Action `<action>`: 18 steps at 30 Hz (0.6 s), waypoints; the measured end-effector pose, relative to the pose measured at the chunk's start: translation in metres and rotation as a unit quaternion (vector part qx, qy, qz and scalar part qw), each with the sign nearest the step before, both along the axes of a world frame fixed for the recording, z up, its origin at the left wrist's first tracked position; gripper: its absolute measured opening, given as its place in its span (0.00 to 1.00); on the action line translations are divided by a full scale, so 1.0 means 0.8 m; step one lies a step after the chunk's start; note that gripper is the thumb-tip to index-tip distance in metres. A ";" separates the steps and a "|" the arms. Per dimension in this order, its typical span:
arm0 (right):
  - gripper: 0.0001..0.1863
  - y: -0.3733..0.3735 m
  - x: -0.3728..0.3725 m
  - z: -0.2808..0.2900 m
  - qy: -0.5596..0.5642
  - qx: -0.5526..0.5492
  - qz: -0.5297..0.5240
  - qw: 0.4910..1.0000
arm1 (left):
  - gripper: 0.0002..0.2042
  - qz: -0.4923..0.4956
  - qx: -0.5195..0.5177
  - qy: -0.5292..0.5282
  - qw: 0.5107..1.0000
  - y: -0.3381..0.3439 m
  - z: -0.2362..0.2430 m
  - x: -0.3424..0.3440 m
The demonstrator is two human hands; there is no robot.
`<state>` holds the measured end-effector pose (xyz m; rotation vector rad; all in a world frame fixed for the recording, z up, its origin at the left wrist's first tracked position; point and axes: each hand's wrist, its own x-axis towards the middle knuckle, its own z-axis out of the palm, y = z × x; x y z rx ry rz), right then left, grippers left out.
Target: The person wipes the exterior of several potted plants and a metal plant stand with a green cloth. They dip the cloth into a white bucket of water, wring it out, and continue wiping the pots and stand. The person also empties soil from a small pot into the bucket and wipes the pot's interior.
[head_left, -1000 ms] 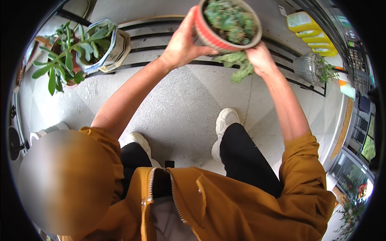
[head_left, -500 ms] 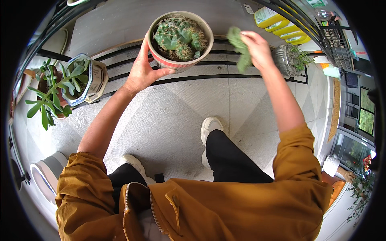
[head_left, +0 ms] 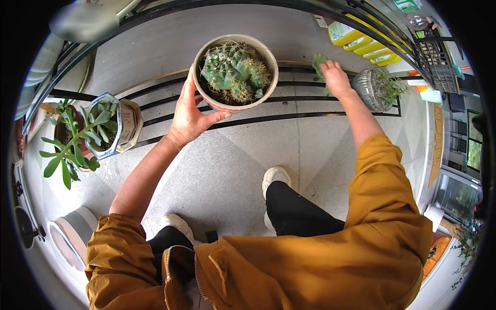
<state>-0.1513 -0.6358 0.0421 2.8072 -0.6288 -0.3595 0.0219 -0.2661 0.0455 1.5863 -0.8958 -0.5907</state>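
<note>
Up over the black slatted rack, my left hand (head_left: 188, 112) grips a round potted cactus (head_left: 235, 72) by its left side, thumb along the near wall. The pot has a pale rim and a reddish band, and holds a ribbed, spiny green cactus with smaller offshoots. To the right, my right hand (head_left: 337, 80) is closed on a crumpled green cloth (head_left: 320, 63), low over the slats. Most of the cloth is hidden behind the fingers. Just right of that hand stands a grey ribbed pot (head_left: 366, 89) with a leafy green plant.
Potted succulents (head_left: 106, 121) stand at the rack's left end. Several yellow containers (head_left: 356, 39) line the back right. Black rack bars (head_left: 268, 6) arch across the top. A pale rounded object (head_left: 75, 235) sits on the tiled floor (head_left: 227, 170) at left.
The whole view has shifted a little. My right hand has lowered the cloth toward the slats, away from the cactus pot. My left hand still holds the pot.
</note>
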 end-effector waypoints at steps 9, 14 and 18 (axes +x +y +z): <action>0.15 0.145 0.026 -0.011 -0.141 0.126 0.115 0.975 | 0.52 0.015 -0.058 -0.011 0.998 -0.017 -0.008 -0.014; 0.14 0.106 0.016 -0.022 0.004 0.095 0.046 0.994 | 0.48 0.026 -0.005 -0.001 1.000 -0.015 -0.005 -0.014; 0.15 0.042 -0.029 -0.005 0.023 0.037 -0.014 0.999 | 0.49 0.027 -0.022 -0.019 0.999 -0.016 -0.001 -0.015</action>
